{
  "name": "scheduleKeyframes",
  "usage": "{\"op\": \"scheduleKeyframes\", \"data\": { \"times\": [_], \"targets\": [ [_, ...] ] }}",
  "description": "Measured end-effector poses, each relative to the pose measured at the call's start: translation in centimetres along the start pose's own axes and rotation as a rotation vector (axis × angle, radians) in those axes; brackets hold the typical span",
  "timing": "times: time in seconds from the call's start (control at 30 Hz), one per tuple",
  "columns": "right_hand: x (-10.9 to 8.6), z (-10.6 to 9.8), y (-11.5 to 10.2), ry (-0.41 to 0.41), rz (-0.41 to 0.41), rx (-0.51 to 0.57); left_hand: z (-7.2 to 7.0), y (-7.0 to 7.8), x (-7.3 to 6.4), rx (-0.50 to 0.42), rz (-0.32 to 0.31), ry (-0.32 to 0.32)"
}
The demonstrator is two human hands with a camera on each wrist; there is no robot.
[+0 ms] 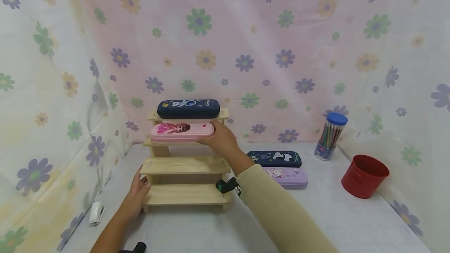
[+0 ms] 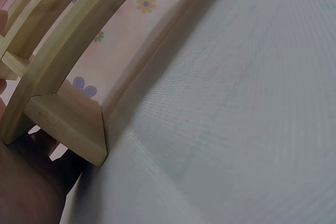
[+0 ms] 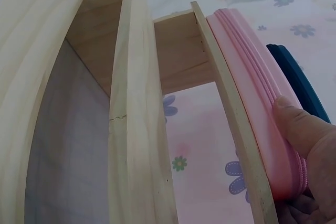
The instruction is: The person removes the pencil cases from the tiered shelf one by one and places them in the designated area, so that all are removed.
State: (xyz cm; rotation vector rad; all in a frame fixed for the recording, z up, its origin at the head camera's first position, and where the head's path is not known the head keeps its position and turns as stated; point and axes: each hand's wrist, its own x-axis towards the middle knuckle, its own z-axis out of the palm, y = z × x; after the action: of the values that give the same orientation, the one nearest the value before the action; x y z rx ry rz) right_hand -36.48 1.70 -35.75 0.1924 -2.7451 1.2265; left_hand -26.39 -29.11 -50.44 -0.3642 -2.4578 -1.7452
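Note:
A stepped wooden rack (image 1: 186,165) stands on the table. On its top step lies a dark blue pencil case (image 1: 188,109) with a space print. The pink pencil case (image 1: 200,129), printed with a doll figure, lies along the step below. My right hand (image 1: 221,139) grips the right end of the pink case; in the right wrist view the thumb (image 3: 296,124) presses its zipped side, and the fingers underneath are partly hidden. With my left hand (image 1: 135,196) I hold the rack's left side, low down; part of that hand is hidden behind the wood (image 2: 68,124).
Right of the rack lie a navy panda pencil case (image 1: 281,158) and a lilac one (image 1: 291,177). Farther right stand a tub of pencils (image 1: 330,138) with a blue lid and a red bucket (image 1: 363,177). A white stapler-like object (image 1: 96,213) lies left. Floral cloth surrounds the table.

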Motion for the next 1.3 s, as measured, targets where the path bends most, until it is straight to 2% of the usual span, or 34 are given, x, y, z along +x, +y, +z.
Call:
{"op": "scheduleKeyframes", "data": {
  "times": [0.17, 0.5, 0.7, 0.9, 1.13, 1.3],
  "targets": [
    [-0.1, -0.2, 0.1, 0.013, 0.006, 0.008, 0.2, 0.1, 0.2, 0.009, -0.023, 0.001],
    [-0.7, -0.7, 0.1, 0.041, 0.002, -0.032, 0.1, 0.2, 0.5, -0.043, 0.012, -0.035],
    [-1.6, -1.4, 0.3, 0.045, -0.046, -0.04, -0.3, 0.6, 0.5, -0.038, -0.009, -0.025],
    [-2.6, -1.7, 1.2, 0.043, -0.034, -0.012, 0.1, 0.3, 0.3, -0.07, 0.002, -0.018],
    [-4.7, -1.8, 2.4, 0.062, -0.032, 0.025, 0.3, 0.1, -0.1, 0.017, -0.033, -0.006],
    [-6.3, -2.1, 2.6, 0.088, -0.046, 0.038, -0.1, 0.1, -0.2, 0.026, -0.039, -0.001]
  ]
}}
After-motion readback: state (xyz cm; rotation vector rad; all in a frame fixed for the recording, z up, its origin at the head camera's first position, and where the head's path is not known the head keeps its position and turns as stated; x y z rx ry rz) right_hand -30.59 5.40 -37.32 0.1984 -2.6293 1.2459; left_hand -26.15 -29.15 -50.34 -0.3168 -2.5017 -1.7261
